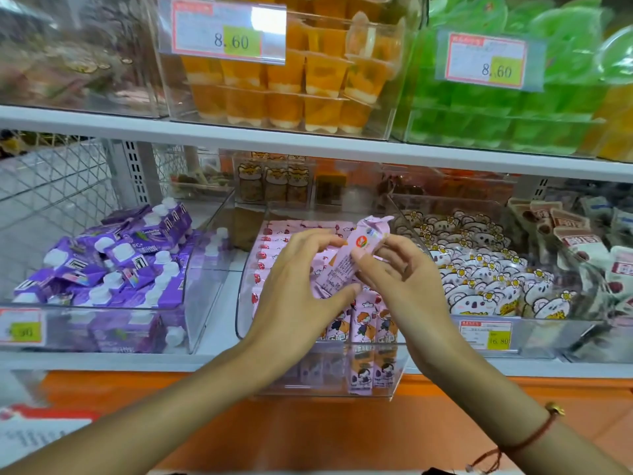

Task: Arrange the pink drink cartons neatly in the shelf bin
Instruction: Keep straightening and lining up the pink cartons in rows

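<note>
Two hands meet over the middle of the frame, and the shelf around them is crowded. At far left a clear bin holds purple drink cartons with white caps, heaped loosely at all angles, a price tag on its front wall. Above it, in the upper left, another clear bin is too blurred to read. Upper centre, orange jelly cups are stacked behind a tag marked 8.60.

The left hand reaches in from lower left, its grip spread, thumb pressed against the lower end of a pink drink carton and fingers curled behind it. That carton is held above the clear shelf bin at centre frame, its long axis slanted from lower left to upper right, folded top pointing toward the upper right, printed label side facing the camera. Below it, more pink cartons stand upright in rows in the bin, partly hidden by both hands.

The right hand pinches the same carton from the right side, thumb on its front; a red cord bracelet circles that wrist. Just right, a bin of white bear-print packets touches the pink bin's wall. Green jelly cups fill the upper right.
</note>
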`<state>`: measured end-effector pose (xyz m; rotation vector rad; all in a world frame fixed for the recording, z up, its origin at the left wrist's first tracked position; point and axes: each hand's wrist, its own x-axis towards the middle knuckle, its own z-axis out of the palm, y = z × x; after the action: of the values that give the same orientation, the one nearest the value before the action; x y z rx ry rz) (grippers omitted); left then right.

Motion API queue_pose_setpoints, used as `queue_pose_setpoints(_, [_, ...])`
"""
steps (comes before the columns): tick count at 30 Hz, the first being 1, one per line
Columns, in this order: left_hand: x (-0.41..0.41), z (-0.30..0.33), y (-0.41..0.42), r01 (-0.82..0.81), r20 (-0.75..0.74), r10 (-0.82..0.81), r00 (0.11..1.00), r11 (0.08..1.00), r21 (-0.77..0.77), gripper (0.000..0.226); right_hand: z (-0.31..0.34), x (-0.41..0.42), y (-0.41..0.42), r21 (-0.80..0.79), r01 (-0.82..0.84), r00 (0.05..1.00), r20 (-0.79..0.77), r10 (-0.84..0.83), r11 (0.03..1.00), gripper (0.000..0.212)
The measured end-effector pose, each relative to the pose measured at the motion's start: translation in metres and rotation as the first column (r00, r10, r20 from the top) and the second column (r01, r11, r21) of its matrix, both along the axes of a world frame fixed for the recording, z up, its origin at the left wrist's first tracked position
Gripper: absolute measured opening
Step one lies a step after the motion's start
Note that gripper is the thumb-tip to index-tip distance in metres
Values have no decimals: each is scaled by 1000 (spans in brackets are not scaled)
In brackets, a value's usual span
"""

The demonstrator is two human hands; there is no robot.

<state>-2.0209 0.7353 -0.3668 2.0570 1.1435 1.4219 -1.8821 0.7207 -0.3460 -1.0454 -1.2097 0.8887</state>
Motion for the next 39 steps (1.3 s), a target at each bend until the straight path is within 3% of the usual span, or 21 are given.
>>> queue_pose_setpoints(3, [1,2,1,-7,87,7,996,1000,5,34,0,-1,-1,67,-6,999,47,3,998,24])
queue_pose_setpoints(8, [-2,12,4,169,216,-132,967,971,-167,31,2,10,1,64,-57,988,147,47,996,22])
queue_pose_setpoints(12, [-5,17,2,380,414,-196,889,821,-427,20,2,14,3,-5,-23,994,105,23,1000,15])
queue_pose_setpoints(16, [-6,18,1,446,461,-191,866,711,-543,28,0,13,5,-73,-28,994,99,35,997,21])
queue_pose_setpoints(20, [-7,18,2,435,449,-188,873,715,-548,25,-1,12,5,-69,-40,993,104,47,997,22])
queue_pose_setpoints(23, [-10,17,5,422,449,-197,872,767,-483,19,-1,13,3,-26,-89,988,122,92,996,26])
queue_pose_setpoints(26, [-13,15,9,373,403,-209,891,844,-386,32,-2,15,2,61,-159,968,208,144,985,33])
queue_pose_setpoints(30, [-15,13,11,399,369,-277,887,862,-313,39,-2,18,-1,137,-233,941,284,187,963,33])
queue_pose_setpoints(39, [-12,15,7,356,330,-274,903,907,-223,32,1,18,-5,163,-180,938,324,119,970,34])
